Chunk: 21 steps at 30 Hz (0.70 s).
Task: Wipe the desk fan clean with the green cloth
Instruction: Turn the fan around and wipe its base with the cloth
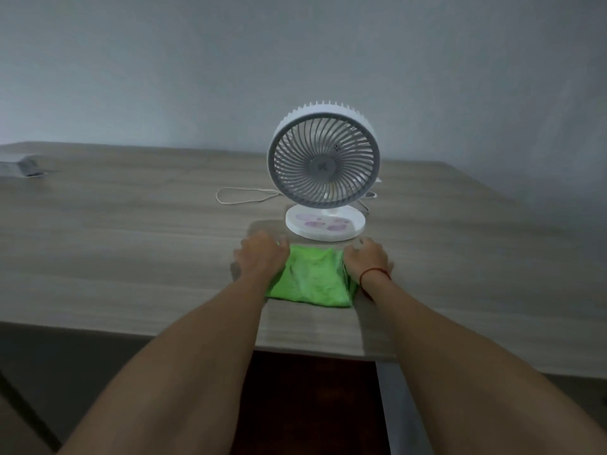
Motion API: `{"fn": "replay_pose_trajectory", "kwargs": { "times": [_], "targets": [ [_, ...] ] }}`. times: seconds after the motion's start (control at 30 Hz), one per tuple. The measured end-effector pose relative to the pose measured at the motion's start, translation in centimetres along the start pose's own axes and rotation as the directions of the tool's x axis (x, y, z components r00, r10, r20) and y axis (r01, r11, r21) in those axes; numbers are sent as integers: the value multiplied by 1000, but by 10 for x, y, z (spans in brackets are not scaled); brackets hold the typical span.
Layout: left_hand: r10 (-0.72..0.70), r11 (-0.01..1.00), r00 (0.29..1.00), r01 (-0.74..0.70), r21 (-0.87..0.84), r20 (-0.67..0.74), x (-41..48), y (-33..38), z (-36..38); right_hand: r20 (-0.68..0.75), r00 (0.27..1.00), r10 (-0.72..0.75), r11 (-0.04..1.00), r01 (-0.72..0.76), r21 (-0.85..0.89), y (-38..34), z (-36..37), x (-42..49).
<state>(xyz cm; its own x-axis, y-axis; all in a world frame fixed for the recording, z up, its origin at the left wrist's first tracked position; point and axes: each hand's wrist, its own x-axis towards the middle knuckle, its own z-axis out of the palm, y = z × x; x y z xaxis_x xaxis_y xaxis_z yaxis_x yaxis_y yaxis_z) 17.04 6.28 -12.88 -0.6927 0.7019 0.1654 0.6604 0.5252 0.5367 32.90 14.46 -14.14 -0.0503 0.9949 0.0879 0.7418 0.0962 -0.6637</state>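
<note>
Closest in, both hands are down on the green cloth (pixel 310 279), which lies flat on the desk (pixel 131 251) near its front edge. The left hand (pixel 261 256) covers the cloth's left side and the right hand (pixel 368 259) grips its right edge, but I can't tell if the fingers are actually pinching it or just pressing. The fan (pixel 323 159) stands upright straight ahead just past the cloth, grille facing the hands, its round base (pixel 325 226) slightly nearer the right hand. A cord (pixel 243 195) loops off behind on the left. Wood-look desk, plain grey wall (pixel 295 54), dim room.
</note>
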Motion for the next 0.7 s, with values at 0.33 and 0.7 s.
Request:
{"fn": "replay_pose_trajectory", "kwargs": {
  "times": [0.33, 0.7],
  "targets": [
    [90, 988, 969, -57, -146, 231, 105, 21, 43, -26, 1000, 1, 998, -3, -68, -1, 27, 108],
    [170, 985, 945, -153, -81, 280, 104, 17, 56, 16, 999, -41, 994, 42, -104, 5, 29, 107]
  ]
}}
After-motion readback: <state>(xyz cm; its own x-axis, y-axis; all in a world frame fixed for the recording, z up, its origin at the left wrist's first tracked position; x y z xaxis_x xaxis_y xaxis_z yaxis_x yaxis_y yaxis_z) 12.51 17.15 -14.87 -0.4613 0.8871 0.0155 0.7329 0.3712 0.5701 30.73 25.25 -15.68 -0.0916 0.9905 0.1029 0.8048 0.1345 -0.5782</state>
